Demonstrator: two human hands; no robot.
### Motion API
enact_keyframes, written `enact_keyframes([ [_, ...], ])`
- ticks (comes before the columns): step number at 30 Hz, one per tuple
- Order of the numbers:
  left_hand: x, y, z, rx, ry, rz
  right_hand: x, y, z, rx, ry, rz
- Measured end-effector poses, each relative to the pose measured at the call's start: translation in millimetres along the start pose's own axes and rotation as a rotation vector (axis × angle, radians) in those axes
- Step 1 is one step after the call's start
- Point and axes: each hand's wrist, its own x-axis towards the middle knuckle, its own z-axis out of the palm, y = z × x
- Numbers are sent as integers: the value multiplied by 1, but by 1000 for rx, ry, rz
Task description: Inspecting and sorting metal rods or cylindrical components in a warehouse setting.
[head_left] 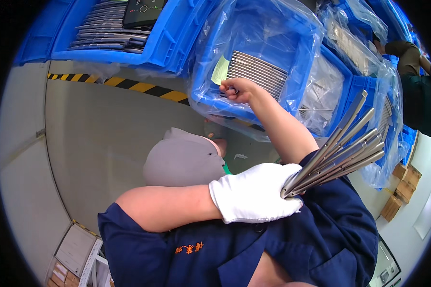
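My left hand (261, 192), in a white glove, is closed around a fanned bundle of long flat metal strips (337, 148). Their free ends spread up and to the right, and small holes show near some ends. Reaching forward, my bare right hand (239, 91) is over a blue crate (199, 88) lined with clear plastic. Its fingers are curled, and what they hold, if anything, is too small to make out. Just beyond it lies a row of similar metal strips (258, 71). A pale green paper slip (220, 70) rests at the row's left end.
At the upper left, another blue crate (100, 57) holds stacked strips with a black phone (143, 12) on top. More plastic-lined crates (337, 112) stand to the right, near another person (419, 91). Black-and-yellow tape (129, 84) crosses the floor. A rounded grey cloth shape (179, 160) sits below the crate.
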Motion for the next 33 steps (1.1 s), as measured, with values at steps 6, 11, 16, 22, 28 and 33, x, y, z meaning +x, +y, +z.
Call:
enact_keyframes([
  [6,8,2,-1,209,93,76,-65,-7,8,-1043,344,-158],
  [11,40,32,-46,799,305,134,-153,-4,-73,-1518,523,-990],
  [16,82,-5,-142,1494,649,73,-294,40,-46,-704,713,-886],
  [22,167,-63,-213,1777,492,32,-335,93,-77,-549,841,-935],
  [28,211,-112,-235,1811,248,-23,-343,114,-98,-480,917,-879],
  [33,238,-125,-233,1708,163,-132,-342,117,-106,-481,897,-842],
])
